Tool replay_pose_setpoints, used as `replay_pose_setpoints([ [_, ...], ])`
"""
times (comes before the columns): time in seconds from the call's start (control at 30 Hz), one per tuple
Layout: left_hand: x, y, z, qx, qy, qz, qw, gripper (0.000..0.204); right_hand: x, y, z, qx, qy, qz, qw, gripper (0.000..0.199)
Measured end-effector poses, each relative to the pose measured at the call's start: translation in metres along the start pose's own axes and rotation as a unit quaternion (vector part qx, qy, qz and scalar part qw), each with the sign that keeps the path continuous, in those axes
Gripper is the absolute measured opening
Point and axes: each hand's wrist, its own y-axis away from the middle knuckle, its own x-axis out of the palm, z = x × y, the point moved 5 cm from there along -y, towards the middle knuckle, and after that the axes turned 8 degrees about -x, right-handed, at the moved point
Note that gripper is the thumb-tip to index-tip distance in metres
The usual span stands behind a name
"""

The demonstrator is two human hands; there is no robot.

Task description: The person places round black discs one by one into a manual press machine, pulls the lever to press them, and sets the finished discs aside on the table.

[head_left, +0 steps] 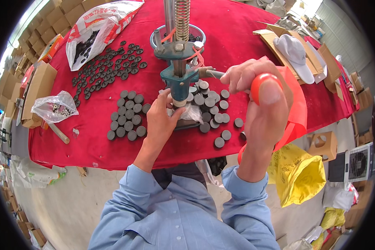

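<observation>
A green hand press [179, 79] with a coil spring [181, 21] above it stands upright on the red-covered table. My right hand [264, 100] is closed round the red ball knob [266, 85] of its lever, thumb on top. Under the press ram, the fingers and thumb of my left hand [163, 118] are closed round the spot below the pale ram tip [179, 103]. What they hold there is hidden. Clear plastic film [191, 113] lies crumpled beside that thumb. Grey round caps [129, 113] stand in rows left of my left hand, and more grey caps [210, 102] are heaped right of the press.
Black round discs [108, 68] spread at the far left, below a white bag [91, 31]. A bag of small metal parts [56, 107] and a hammer-like wooden handle [59, 133] lie left. A bowl [198, 33] sits behind the press. A grey cap [293, 52] rests on cardboard at right.
</observation>
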Motion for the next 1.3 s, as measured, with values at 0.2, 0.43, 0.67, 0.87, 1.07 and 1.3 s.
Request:
replay_pose_setpoints([
  [0.2,0.003,-0.001,0.007,0.004,0.028,0.005,1.0,0.068,-0.002,0.044,-0.001,-0.066,0.023,-0.008,0.998,0.047],
  [0.43,-0.025,-0.005,0.011,-0.006,0.042,0.019,0.999,0.052,-0.004,0.075,-0.006,-0.059,0.038,-0.013,0.997,0.048],
  [0.67,-0.053,-0.004,0.042,0.057,-0.256,0.067,0.963,0.033,-0.011,0.124,-0.03,-0.136,0.033,-0.041,0.989,0.05],
  [0.87,-0.059,0.0,0.053,0.047,-0.245,0.076,0.965,0.045,-0.011,0.107,-0.025,-0.12,0.048,-0.017,0.992,0.052],
  [1.07,-0.037,0.004,0.017,-0.03,-0.078,0.055,0.995,0.067,-0.007,0.045,-0.006,-0.125,0.021,0.03,0.991,0.047],
  [1.3,-0.026,0.002,0.011,-0.029,-0.019,0.037,0.999,0.07,0.002,-0.014,-0.003,0.017,-0.017,0.001,1.0,0.034],
])
